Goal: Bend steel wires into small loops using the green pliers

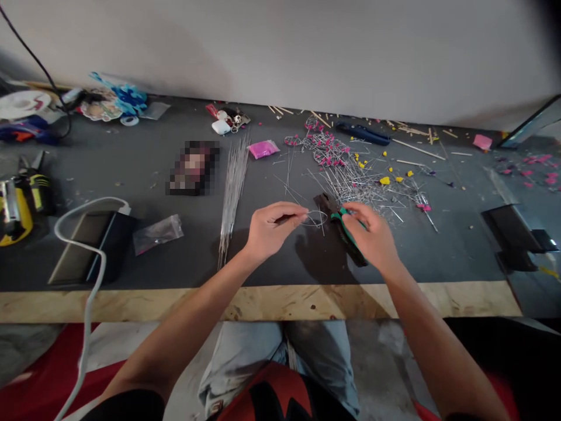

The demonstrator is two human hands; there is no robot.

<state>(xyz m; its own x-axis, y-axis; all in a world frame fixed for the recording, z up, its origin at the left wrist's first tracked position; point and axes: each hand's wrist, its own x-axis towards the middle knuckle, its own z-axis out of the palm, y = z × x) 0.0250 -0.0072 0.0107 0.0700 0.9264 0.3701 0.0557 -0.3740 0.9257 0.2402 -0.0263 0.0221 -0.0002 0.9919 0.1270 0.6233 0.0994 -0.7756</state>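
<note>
Between the thumb and fingers of my left hand is a thin wire bent into a loop, which sticks out to the right. My right hand is at the green-handled pliers, its thumb and fingers bent around the handle near the joint. The dark jaws of the pliers point up and left, close beside the loop. A bundle of straight wires lies left of my left hand. Beyond my right hand is a pile of wires with pink tips.
A pink packet, yellow bits and a dark blue cutter lie further back. On the left are a power bank with a white cable, a clear bag and yellow-handled tools. The wooden edge runs in front.
</note>
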